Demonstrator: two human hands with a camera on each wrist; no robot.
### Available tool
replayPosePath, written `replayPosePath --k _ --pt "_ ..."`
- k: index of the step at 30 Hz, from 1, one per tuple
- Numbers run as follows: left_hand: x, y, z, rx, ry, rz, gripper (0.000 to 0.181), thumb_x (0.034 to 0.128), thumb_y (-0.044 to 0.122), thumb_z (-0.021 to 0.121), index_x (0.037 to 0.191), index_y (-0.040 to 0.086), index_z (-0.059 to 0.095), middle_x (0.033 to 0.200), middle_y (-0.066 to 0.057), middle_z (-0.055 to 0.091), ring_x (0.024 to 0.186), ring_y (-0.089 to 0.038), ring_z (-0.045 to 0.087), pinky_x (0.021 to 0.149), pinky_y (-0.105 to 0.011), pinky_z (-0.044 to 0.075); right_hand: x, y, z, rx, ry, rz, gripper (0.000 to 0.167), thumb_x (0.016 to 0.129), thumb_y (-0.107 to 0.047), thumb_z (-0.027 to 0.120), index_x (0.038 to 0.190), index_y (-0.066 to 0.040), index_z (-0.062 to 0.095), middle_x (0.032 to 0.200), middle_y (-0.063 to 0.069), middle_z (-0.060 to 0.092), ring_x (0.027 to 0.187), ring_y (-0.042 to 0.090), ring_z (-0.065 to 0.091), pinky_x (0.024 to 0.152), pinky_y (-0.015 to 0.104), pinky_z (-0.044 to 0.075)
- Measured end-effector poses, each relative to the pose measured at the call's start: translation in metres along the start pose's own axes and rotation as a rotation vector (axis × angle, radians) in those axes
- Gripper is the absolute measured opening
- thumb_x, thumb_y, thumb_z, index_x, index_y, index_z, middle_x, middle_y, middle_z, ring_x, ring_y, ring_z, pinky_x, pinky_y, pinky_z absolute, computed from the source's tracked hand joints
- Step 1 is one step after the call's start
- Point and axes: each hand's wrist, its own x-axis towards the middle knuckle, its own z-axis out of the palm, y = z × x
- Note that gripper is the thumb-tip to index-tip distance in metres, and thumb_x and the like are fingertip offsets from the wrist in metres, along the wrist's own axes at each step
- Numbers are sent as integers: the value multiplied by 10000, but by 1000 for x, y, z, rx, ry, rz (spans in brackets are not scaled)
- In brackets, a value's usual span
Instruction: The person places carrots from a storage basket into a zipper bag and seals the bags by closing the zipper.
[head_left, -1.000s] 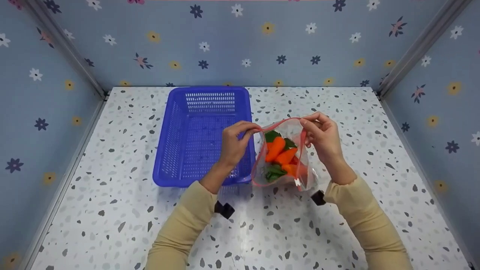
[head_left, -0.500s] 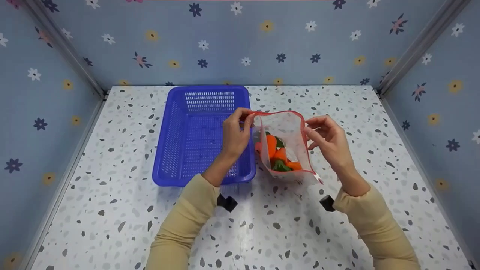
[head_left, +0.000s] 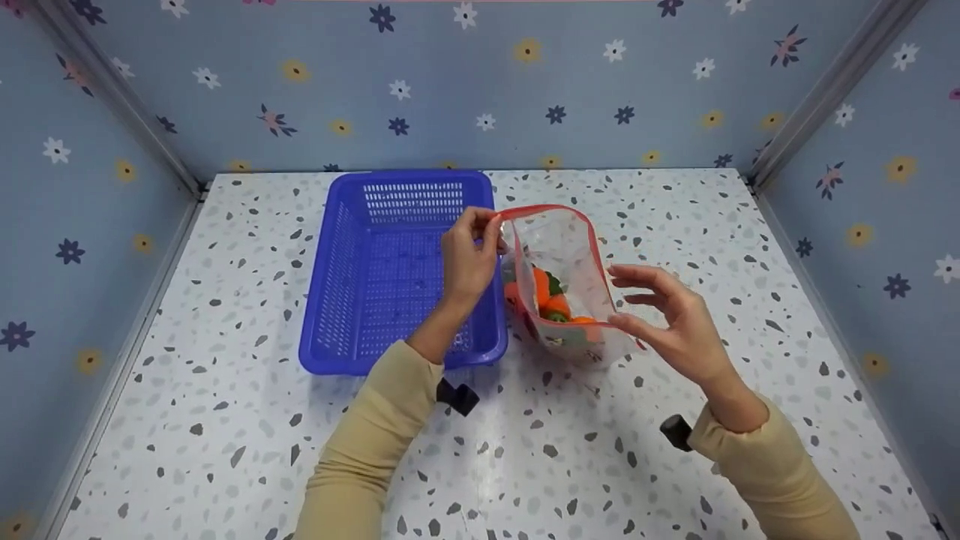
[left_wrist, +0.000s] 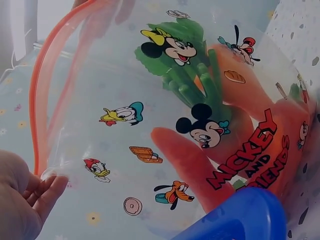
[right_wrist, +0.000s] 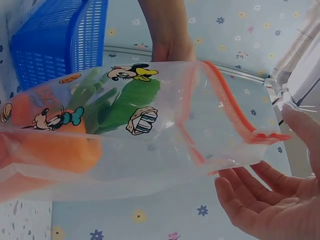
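Observation:
A clear zip bag [head_left: 559, 240] with a red zip rim stands with its mouth wide in the head view. Inside lie orange carrot-shaped pieces [head_left: 541, 286] and green leafy stalks [left_wrist: 192, 82]; cartoon figures are printed on the plastic. My left hand [head_left: 466, 262] pinches the rim at the bag's far left corner. At the right side of the mouth, my right hand [head_left: 686, 330] has its thumb and fingers spread apart. In the right wrist view, the fingers of my right hand [right_wrist: 270, 200] lie against the bag's edge, the thumb away from it.
A blue plastic basket [head_left: 313, 300] with perforated walls stands directly left of the bag, under my left forearm. Both rest on a white speckled tabletop [head_left: 540, 480]. Flower-patterned walls [head_left: 450, 75] enclose the table at the back and sides.
My left hand has lifted the bag's rim up and away, still pinching it. The right hand has released its pinch and moved right and nearer, fingers spreading. The bag mouth has widened.

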Motion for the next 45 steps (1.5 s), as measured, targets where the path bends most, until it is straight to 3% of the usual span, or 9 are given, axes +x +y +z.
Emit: replayPosePath --k 8,12,16,21,28,31,36,42,45 --pt "2 -4 -1 -88 15 -59 120 888 15 495 883 -90 551 731 -178 554 568 -173 562 526 -271 504 -10 -17 4 -175 -102 -52 662 614 89 749 1205 89 452 1206 192 483 1071 269 474 836 356 432" --pt "0 -7 -2 -101 27 -53 114 885 10 499 880 -91 552 723 -189 556 553 -149 557 523 -274 504 -15 -8 4 -213 -121 -36 679 607 56 768 1213 55 462 1211 138 495 1069 256 483 810 397 445" --pt "-3 -11 -4 -106 46 -48 111 883 4 501 878 -94 551 714 -206 556 549 -149 560 520 -275 504 -22 13 4 -213 -114 -15 585 660 19 745 1197 -12 513 1181 76 537 1059 227 506 815 361 452" --pt "-5 -15 -9 -143 81 -84 113 883 1 497 877 -103 542 725 -208 554 557 -173 565 524 -288 508 -27 29 6 -164 -79 -59 351 745 47 662 1088 5 602 1088 116 600 1021 171 546 830 256 443" --pt "-9 -23 -21 -185 152 -80 110 879 -9 500 876 -111 541 729 -196 550 575 -217 573 542 -333 515 -29 40 16 92 77 -85 229 757 218 524 929 111 628 981 142 640 912 153 598 706 210 479" --pt "-11 -27 -28 -193 180 -74 113 879 -15 495 881 -119 537 737 -187 553 587 -205 575 556 -330 517 -28 40 20 130 174 -72 198 775 201 516 924 124 620 929 106 651 856 137 612 732 223 477" --pt "-15 -31 -39 -195 208 -78 143 881 -1 498 900 -137 538 758 -216 556 624 -237 582 589 -339 517 -21 37 28 128 374 -58 76 817 129 521 862 148 579 816 46 635 676 74 570 619 183 453" --pt "-21 -29 -50 -166 213 -49 152 881 11 506 907 -130 556 772 -218 558 664 -297 574 622 -358 510 -8 35 39 261 521 -111 115 879 75 452 857 160 525 798 163 647 742 218 625 713 291 483" --pt "-25 -24 -55 -133 189 -25 163 888 29 501 943 -114 558 799 -200 566 716 -322 569 656 -334 505 -2 35 45 285 585 -118 130 890 55 444 838 145 522 762 167 638 709 224 620 689 304 490"
